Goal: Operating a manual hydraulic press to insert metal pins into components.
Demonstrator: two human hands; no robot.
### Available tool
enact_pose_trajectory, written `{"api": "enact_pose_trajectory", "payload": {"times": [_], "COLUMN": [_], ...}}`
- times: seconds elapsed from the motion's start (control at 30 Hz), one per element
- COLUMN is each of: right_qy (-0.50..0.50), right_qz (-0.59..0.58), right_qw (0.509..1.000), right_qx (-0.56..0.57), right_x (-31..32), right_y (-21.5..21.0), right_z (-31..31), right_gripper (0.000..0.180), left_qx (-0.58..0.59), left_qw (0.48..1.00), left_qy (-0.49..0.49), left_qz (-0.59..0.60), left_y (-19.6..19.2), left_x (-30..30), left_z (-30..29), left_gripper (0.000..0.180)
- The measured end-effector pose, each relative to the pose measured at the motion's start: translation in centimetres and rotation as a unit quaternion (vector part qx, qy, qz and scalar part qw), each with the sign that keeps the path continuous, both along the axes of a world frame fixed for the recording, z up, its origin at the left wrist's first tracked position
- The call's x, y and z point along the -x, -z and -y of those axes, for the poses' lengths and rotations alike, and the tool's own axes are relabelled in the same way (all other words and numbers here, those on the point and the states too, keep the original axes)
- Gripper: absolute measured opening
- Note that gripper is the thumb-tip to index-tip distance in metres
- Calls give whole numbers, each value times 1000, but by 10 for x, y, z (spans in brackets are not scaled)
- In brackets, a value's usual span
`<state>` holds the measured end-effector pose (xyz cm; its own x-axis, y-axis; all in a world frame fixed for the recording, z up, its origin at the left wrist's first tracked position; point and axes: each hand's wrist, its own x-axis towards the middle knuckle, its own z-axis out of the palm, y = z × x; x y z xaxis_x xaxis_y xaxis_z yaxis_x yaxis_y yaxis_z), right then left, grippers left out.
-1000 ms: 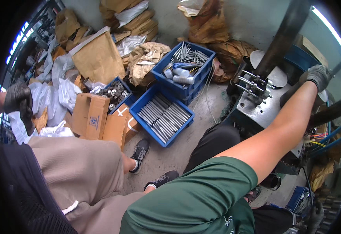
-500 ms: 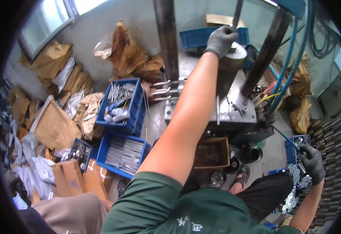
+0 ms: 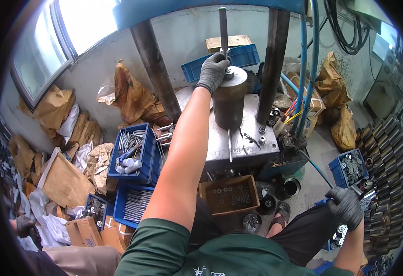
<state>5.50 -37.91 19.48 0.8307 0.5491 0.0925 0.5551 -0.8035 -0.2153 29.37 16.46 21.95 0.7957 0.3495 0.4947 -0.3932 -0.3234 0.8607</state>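
Note:
My left hand [image 3: 214, 71], in a dark grey glove, is closed around the lower part of an upright metal shaft [image 3: 223, 30]. The shaft stands over a round fitting on top of a thick steel cylinder [image 3: 229, 99]; my fingers partly hide where they meet. Beneath the cylinder is the metal press table [image 3: 215, 154]. At the right, my gloved right hand [image 3: 346, 207] is wrapped around the end of a thin bluish lever rod [image 3: 319, 171] that slopes down from the press.
Dark press columns [image 3: 155, 69] flank the cylinder. Blue bins of metal rods [image 3: 130, 204] stand left, and a wooden box of rings [image 3: 229, 211] lies below the table. Stacked metal tubes [image 3: 390, 175] line the right. Another person's gloved hand [image 3: 25, 226] shows far left.
My view has shifted, so the press sits further left and more of it shows. The shaft looks more upright, with my left hand at its lower part. My right hand stays on the lever rod.

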Motion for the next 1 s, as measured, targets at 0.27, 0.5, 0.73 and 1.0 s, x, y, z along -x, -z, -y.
{"api": "enact_pose_trajectory", "payload": {"times": [0.27,0.5,0.73,1.0], "right_qy": [21,11,-28,-51], "right_qz": [-24,-17,-66,-67], "right_qw": [999,993,996,987], "right_qx": [34,-116,53,134], "right_x": [22,-8,5,0], "right_y": [20,3,8,8], "right_z": [3,13,13,10], "right_gripper": [10,24,16,17], "left_qx": [42,69,97,87], "left_qw": [999,996,994,995], "left_qy": [31,50,54,46], "left_qz": [6,-5,-20,-4], "left_y": [-4,-3,-22,-7], "left_x": [-1,1,11,-2], "left_z": [2,-2,21,5], "left_gripper": [18,19,24,25]}}
